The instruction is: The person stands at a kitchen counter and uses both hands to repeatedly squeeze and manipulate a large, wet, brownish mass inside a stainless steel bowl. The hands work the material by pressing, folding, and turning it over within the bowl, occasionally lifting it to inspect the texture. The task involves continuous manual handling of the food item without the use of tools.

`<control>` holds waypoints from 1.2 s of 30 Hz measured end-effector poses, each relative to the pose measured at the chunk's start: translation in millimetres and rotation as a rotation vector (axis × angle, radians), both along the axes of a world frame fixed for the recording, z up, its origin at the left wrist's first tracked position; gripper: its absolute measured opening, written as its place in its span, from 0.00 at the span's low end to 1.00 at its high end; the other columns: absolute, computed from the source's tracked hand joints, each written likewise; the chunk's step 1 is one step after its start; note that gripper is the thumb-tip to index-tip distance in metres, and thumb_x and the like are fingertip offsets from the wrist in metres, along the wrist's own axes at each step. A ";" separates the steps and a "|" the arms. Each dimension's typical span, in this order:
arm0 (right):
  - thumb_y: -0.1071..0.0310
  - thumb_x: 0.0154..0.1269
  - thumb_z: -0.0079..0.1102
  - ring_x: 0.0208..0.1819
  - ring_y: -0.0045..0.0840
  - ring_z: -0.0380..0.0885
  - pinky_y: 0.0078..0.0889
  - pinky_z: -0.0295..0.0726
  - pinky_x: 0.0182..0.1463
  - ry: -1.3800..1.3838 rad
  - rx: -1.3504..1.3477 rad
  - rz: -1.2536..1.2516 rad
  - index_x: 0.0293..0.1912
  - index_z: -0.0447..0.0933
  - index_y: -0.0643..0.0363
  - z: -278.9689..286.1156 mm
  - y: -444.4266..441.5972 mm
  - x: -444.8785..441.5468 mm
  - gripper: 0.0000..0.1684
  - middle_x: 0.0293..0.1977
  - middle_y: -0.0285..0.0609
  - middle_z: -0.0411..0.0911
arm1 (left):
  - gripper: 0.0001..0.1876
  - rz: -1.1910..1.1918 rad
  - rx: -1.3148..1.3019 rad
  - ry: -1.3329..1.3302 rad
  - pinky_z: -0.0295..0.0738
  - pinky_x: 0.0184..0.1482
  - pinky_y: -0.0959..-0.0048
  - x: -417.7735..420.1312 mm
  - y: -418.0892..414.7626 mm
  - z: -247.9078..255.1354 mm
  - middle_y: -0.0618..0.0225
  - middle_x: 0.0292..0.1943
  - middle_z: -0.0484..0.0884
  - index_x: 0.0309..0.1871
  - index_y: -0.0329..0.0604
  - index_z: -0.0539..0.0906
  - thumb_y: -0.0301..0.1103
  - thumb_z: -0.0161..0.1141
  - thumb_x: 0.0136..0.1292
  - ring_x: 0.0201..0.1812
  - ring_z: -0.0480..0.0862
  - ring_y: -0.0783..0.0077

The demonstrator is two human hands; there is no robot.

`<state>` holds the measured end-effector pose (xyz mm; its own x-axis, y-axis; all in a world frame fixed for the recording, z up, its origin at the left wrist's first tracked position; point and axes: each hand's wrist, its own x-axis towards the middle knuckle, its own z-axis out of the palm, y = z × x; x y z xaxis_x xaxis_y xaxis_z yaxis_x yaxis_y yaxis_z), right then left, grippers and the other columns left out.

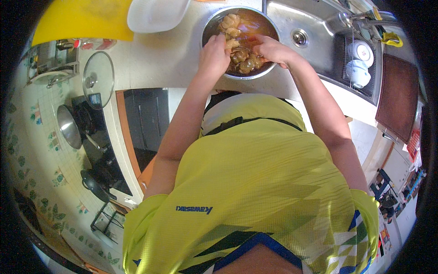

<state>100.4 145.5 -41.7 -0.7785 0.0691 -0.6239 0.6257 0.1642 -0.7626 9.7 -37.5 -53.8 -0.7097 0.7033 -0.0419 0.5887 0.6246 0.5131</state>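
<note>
A round metal bowl (275, 25) stands on the counter in front of me, filled with brownish liquid. Glossy brown pieces that look like soaked mushrooms (247, 65) lie at its near side, and a paler clump (230, 22) sits toward the far left. My left hand (216, 54) reaches over the bowl's left rim, its fingers closed around a pale mushroom-like piece (232, 44). From the right, my right hand (272, 49) dips into the liquid. Its fingertips are partly hidden there, so whether they grip a piece is unclear.
Right of the bowl lies a steel sink (291, 13) with a rack of bowls (358, 73). A white plastic basin (155, 15) and a yellow board or mat (82, 20) are at the far left. A glass lid (99, 75) is beside the stove (99, 147) holding pans.
</note>
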 end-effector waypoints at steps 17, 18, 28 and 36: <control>0.69 0.45 0.73 0.43 0.35 0.81 0.34 0.77 0.49 0.280 0.061 0.194 0.50 0.74 0.66 -28.6 -2.3 7.9 0.30 0.38 0.52 0.82 | 0.34 -0.305 -0.042 -0.131 0.76 0.57 0.59 15.0 -28.1 28.2 0.60 0.64 0.69 0.62 0.38 0.74 0.31 0.72 0.48 0.59 0.76 0.52; 0.71 0.46 0.72 0.41 0.31 0.81 0.32 0.78 0.48 0.262 -0.004 0.151 0.49 0.75 0.66 -27.8 -3.0 6.1 0.28 0.37 0.50 0.82 | 0.35 -0.306 -0.032 -0.119 0.76 0.57 0.59 13.3 -27.2 25.3 0.60 0.65 0.69 0.62 0.37 0.73 0.32 0.73 0.48 0.60 0.76 0.52; 0.73 0.56 0.70 0.37 0.20 0.79 0.22 0.77 0.44 0.341 -0.149 -0.152 0.45 0.81 0.63 2.4 -6.1 17.5 0.15 0.36 0.39 0.83 | 0.36 -0.109 0.302 -0.261 0.73 0.60 0.64 13.0 -19.6 6.8 0.54 0.60 0.73 0.60 0.35 0.74 0.32 0.74 0.45 0.58 0.78 0.54; 0.75 0.66 0.60 0.39 0.21 0.82 0.18 0.78 0.43 0.343 -0.492 -0.464 0.48 0.79 0.62 10.0 -9.6 12.5 0.10 0.38 0.41 0.84 | 0.31 0.101 0.648 -0.959 0.74 0.57 0.70 9.1 -18.8 6.6 0.61 0.52 0.78 0.59 0.40 0.75 0.20 0.69 0.47 0.54 0.79 0.66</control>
<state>112.9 135.9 -31.7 -0.8932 0.2133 -0.3959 0.2624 -0.4678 -0.8440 18.7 -56.4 -47.2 -0.6360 0.7315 -0.2457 -0.2524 0.1036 0.9621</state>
